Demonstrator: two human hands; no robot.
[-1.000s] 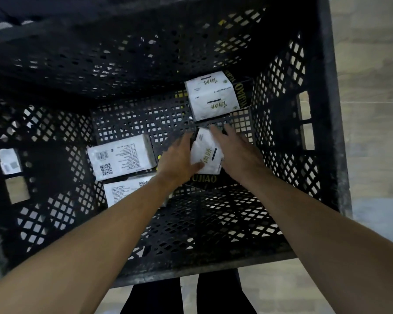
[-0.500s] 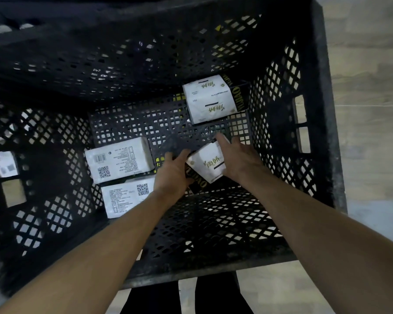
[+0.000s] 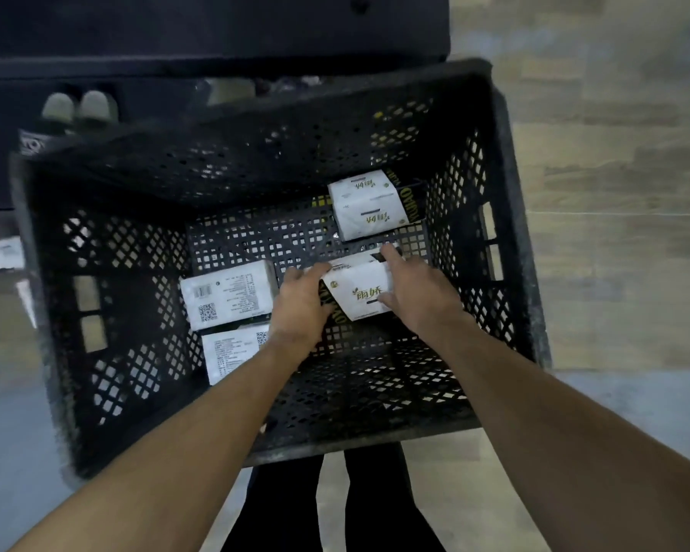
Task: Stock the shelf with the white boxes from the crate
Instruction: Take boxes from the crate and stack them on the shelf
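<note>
- A person's two bare hands reach down into a black lattice plastic crate standing on a wood-look floor.
- Left hand and right hand together grip one white box, printed in green and black. It sits at about 3 o'clock on the crate floor and is tilted.
- The left hand's fingers curl round the box's left end. The right hand's fingers hook over its far edge, with the thumb pressed on the printed face.
- A second white box lies in the 1 o'clock corner.
- Two more lie at the left, label sides up: a barcoded box at 9 o'clock and another box at 8 o'clock, partly behind the left forearm.
- A pair of pale-toed shoes sits on a dark shelf unit beyond the crate at 11 o'clock.
</note>
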